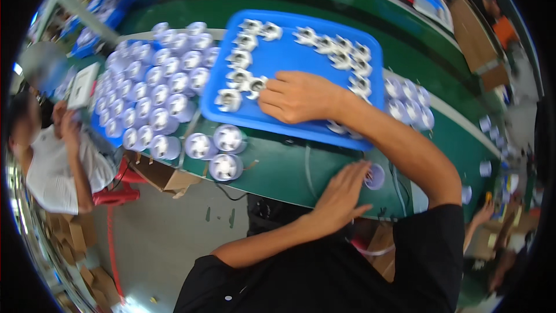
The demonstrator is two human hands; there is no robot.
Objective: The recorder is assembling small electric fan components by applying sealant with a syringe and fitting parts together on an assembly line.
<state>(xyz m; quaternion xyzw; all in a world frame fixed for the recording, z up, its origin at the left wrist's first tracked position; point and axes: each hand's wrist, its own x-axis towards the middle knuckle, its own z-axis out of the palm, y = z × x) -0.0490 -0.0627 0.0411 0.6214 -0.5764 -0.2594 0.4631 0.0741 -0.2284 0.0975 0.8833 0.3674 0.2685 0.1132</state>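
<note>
My right hand (298,97) reaches over a blue tray (301,69), its fingers curled together at a small white finned part (256,86), apparently gripping its edge; the fingertips are partly hidden. More white finned parts line the tray's left side and its upper right. My left hand (343,194) lies low over the green table with fingers stretched out and thumb apart. Its fingertips are beside a translucent purple cup (376,177), which has something copper-coloured at its left side. Whether they touch the cup I cannot tell.
Left of the tray stand many purple cups with white finned parts inside (156,75); three more cups (226,138) are near the table edge. Further cups (411,104) stand right of the tray. A co-worker (63,162) sits at left by a red stool (119,188). Cables cross the table front.
</note>
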